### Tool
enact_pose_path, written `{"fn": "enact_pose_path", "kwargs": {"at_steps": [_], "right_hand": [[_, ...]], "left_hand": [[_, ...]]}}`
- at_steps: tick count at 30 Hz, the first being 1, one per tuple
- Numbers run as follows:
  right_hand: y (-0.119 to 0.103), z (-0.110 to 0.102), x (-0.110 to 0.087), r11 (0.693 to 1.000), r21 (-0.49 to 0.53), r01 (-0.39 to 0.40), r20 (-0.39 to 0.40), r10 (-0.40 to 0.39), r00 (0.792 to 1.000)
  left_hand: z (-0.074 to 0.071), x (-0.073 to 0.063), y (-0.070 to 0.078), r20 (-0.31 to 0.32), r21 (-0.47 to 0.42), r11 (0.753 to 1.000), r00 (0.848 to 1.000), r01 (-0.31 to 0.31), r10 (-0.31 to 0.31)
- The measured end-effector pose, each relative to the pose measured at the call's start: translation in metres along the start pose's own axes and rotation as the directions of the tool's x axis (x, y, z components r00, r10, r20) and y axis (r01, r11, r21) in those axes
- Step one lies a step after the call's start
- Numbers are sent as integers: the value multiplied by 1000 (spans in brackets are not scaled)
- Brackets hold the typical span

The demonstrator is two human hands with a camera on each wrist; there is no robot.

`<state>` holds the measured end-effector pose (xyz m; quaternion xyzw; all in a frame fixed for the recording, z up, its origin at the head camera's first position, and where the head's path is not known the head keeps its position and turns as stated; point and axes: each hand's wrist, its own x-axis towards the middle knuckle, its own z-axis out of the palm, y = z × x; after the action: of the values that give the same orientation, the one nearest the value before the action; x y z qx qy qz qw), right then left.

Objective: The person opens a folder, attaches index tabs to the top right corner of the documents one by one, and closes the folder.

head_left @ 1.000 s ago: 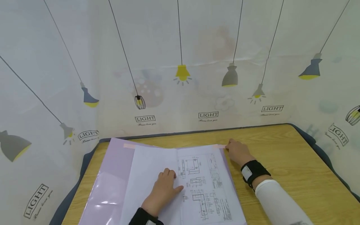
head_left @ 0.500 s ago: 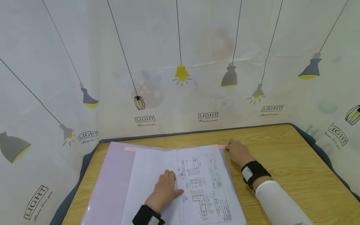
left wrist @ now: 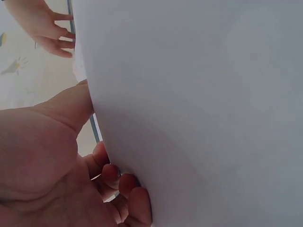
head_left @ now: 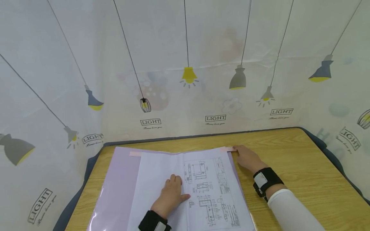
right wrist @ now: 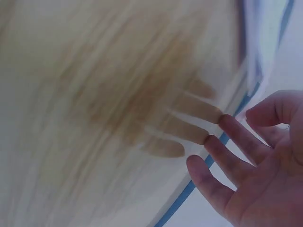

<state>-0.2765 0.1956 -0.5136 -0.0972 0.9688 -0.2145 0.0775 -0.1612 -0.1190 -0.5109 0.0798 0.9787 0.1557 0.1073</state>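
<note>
A purple folder (head_left: 121,179) lies spread on the table with white sheets in it. The right-hand sheet (head_left: 212,183) bears printed technical drawings; the left-hand page (head_left: 153,166) looks blank. My left hand (head_left: 170,194) rests on the pages near the middle fold, fingertips touching the paper, as the left wrist view also shows. At the folder's top right corner my right hand (head_left: 248,158) pinches the end of a pale pink strip (head_left: 228,149) between thumb and forefinger. Its other fingers spread loosely over the tabletop in the right wrist view. A second pink strip (head_left: 135,154) sits at the top left.
The wood-grain table (head_left: 300,166) has a dark edge and extends to the right of the folder. Behind it hangs a pale sheet (head_left: 173,38) printed with lamps, which also spreads along both sides.
My right hand has shifted slightly to the right, and more of the pink strip shows beyond the sheet's corner. The left hand stays on the pages. The view has shifted slightly.
</note>
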Motion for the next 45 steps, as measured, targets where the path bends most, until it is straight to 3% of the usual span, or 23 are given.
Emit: {"fn": "enact_pose_path", "kwargs": {"at_steps": [4,10,13,16,20,34,39,45], "right_hand": [[2,-4,-5,980,197,-25,33,18,999],[3,-7,-18,948,315,-50,55,34,998],[3,-7,-27,946,309,-98,77,77,994],[2,-7,-35,942,295,-163,152,123,981],[0,-2,-43,943,277,-186,245,118,962],[-1,9,-45,956,181,-231,219,190,957],[-2,9,-45,962,168,-216,205,180,962],[-3,10,-46,968,167,-187,174,157,972]], "left_hand": [[1,0,0,0,-12,1000,1000,3,-3],[1,0,-1,5,-12,1000,1000,11,-11],[0,0,0,1,-12,1000,1000,4,-4],[0,0,0,-2,-8,1000,1000,-1,1],[-1,0,-1,-6,-1,1000,1000,-2,2],[-1,0,0,5,18,1000,1000,-17,17],[0,0,1,-4,9,1000,1000,-10,10],[-3,-12,15,-12,7,999,999,-52,53]]}}
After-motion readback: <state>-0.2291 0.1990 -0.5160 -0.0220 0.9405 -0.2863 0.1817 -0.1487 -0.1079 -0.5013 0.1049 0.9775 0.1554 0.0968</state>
